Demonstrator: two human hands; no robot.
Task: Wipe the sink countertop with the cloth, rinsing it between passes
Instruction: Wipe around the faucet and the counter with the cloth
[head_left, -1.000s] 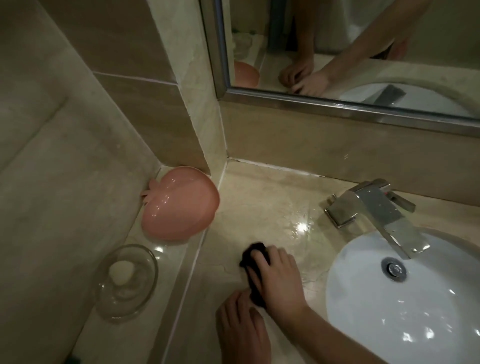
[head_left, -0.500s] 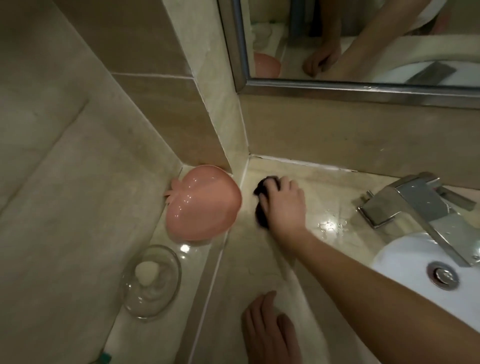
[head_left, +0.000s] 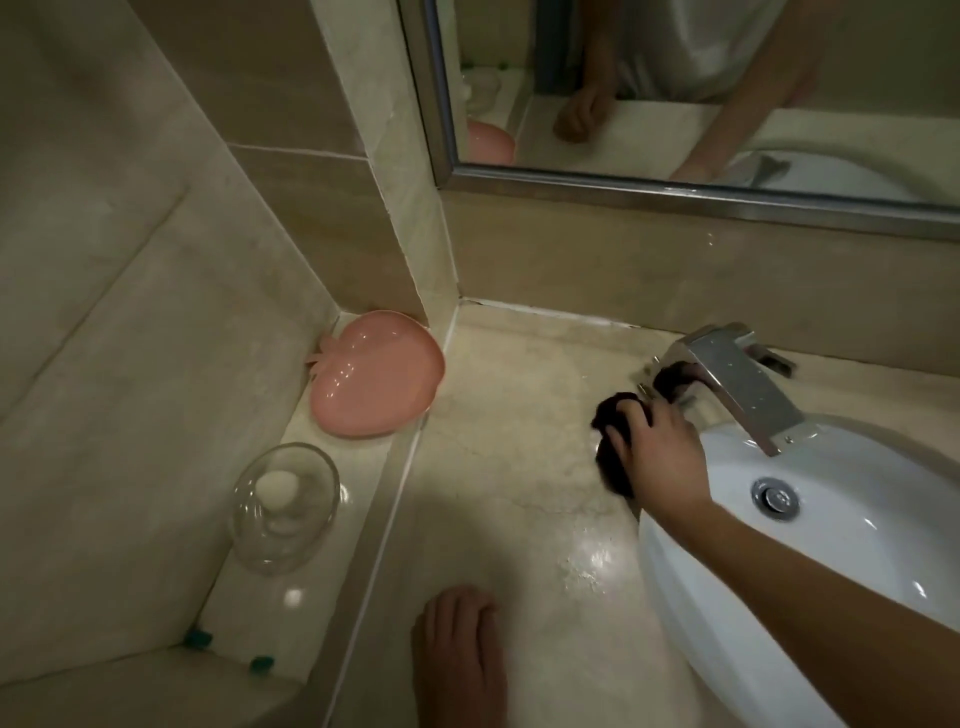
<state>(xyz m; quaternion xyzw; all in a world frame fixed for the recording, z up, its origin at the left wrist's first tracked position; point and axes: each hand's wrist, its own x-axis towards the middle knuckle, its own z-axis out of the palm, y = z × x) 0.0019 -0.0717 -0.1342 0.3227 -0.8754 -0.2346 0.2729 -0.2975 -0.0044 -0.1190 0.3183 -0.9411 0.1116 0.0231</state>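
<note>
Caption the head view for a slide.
Right hand presses dark cloth on countertop beside faucet.

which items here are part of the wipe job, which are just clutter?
In the job:
- dark cloth, under the right hand
- beige marble countertop
- white oval sink basin
- chrome block faucet
- left hand, resting flat on the countertop

Lying about:
- pink peach-shaped plastic dish
- clear glass bowl holding a pale soap piece
- wall mirror

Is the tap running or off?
Looks off: no stream falls from the tap spout into the basin. The right hand presses the cloth at its base.
</note>
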